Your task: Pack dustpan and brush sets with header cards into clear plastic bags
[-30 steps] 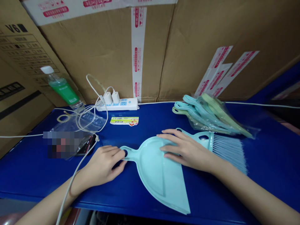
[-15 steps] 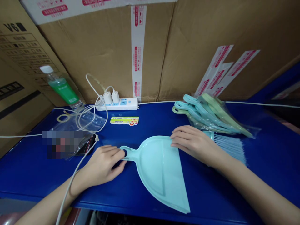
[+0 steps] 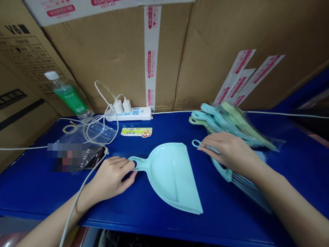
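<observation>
My left hand pinches the looped handle of a light blue dustpan, its thumb near the hole. The pan lies on the blue tabletop with its straight edge facing right. To the right, my right hand has its fingers closed round the handle of a small light blue brush; the handle's ring end sticks out past the fingertips. Pale bristles fan out beneath my right wrist, and the forearm hides part of them. Just behind this hand lie blue and green dustpan-and-brush pieces in a clear bag.
A white power strip with chargers and tangled cables stands at the back, beside a tilted bottle of green liquid. A printed card lies before it. One cable crosses my left forearm. Cardboard boxes wall off the back.
My right hand has left the dustpan's edge and moved right, taking hold of the brush handle. The brush has turned, its bristles now pointing towards the lower right. The dustpan has shifted slightly.
</observation>
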{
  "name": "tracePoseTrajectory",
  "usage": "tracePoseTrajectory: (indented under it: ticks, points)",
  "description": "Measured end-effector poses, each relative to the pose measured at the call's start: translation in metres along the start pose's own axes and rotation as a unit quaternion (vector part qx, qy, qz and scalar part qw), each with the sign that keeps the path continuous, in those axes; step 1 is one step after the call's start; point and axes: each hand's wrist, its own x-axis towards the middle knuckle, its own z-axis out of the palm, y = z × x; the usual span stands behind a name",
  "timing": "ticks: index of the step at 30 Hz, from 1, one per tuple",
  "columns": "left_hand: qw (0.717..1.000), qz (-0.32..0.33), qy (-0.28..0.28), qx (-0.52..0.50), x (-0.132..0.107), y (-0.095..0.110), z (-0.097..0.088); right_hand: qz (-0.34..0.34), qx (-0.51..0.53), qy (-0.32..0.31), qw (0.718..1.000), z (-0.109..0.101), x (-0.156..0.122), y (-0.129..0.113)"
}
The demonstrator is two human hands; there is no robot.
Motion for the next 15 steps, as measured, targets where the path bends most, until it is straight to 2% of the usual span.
tracePoseTrajectory:
  ticks: [9, 15]
  points:
    - [1.000, -0.004, 0.002, 0.017, 0.0006, 0.0007, -0.0001, 0.022, 0.017, 0.002, 1.000, -0.0005, -0.0050, 0.0090]
    - [1.000, -0.005, -0.001, 0.011, 0.0006, 0.0012, -0.0008, 0.045, -0.008, -0.006, 0.999, 0.0013, -0.0061, 0.0056]
